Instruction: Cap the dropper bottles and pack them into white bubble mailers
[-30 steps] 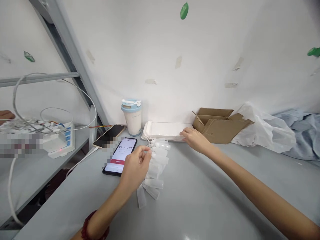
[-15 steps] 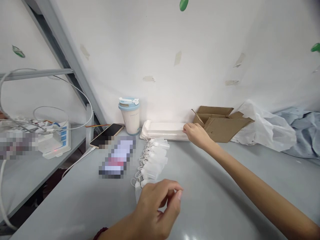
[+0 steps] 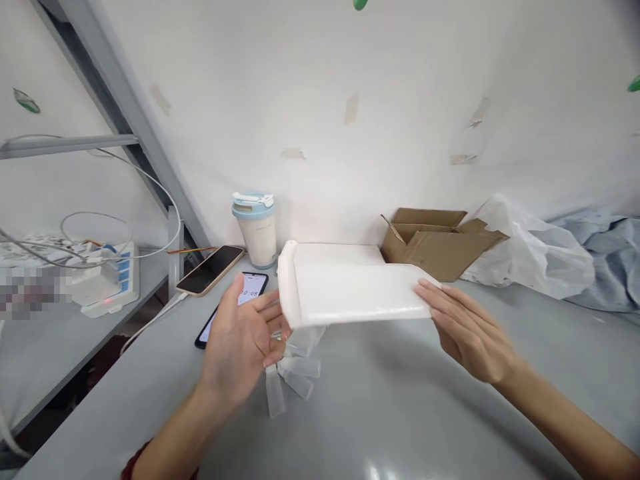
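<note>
My right hand (image 3: 473, 333) grips the right end of a flat white packet (image 3: 365, 293), fingers on top and the thumb hidden. The packet is raised over the table, in front of another white piece (image 3: 340, 253) by the wall. My left hand (image 3: 240, 347) is open, fingers spread and palm turned up, at the packet's left end; whether its fingertips touch is hard to tell. Under the packet and beside my left hand lie several small translucent white tubes (image 3: 300, 367), partly hidden.
At the back stand a cup with a blue lid (image 3: 257, 230) and an open cardboard box (image 3: 430, 247). A white plastic bag (image 3: 535, 253) and grey-blue cloth (image 3: 610, 260) lie right. Two phones, one cabled (image 3: 210, 270), one lit (image 3: 253, 287), and a power strip (image 3: 113, 287) are left.
My right hand has lifted the white packet and brought it toward me, over the tubes. My left hand has moved left and up, opening from a pinch with the palm turned up.
</note>
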Demonstrator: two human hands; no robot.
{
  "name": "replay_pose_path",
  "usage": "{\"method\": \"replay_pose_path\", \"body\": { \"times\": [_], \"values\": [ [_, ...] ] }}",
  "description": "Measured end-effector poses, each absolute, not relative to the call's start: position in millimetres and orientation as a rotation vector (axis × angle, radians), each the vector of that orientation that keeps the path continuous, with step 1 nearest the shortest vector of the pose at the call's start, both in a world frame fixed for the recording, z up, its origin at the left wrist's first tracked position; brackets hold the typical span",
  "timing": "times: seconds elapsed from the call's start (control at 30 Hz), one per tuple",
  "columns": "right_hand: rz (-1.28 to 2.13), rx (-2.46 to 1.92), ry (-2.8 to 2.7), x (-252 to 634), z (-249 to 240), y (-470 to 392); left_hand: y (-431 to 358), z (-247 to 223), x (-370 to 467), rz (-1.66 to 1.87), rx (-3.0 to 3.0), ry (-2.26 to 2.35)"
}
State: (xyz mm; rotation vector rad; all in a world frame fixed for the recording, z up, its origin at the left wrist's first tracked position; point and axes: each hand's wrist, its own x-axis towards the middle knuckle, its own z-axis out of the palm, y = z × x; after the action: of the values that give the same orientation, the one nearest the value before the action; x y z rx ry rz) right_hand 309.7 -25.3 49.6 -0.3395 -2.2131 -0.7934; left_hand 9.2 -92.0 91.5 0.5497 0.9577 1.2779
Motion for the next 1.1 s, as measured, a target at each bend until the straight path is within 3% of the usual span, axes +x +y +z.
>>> {"method": "replay_pose_path", "body": {
  "times": [0.23,0.5,0.63,1.1],
  "values": [
    [-0.675,-0.546,-2.269,325,41,-47,-100,72,28,1.051,0.753,1.250],
    [-0.034,-0.782,-2.767,294,51,-78,-122,57,68,0.648,1.397,1.189],
    [0.125,-0.740,-2.801,287,42,-87,-125,49,76,0.571,1.498,1.072],
    [-0.263,-0.686,-2.539,293,37,-74,-122,46,73,0.623,1.260,1.263]
  ]
}}
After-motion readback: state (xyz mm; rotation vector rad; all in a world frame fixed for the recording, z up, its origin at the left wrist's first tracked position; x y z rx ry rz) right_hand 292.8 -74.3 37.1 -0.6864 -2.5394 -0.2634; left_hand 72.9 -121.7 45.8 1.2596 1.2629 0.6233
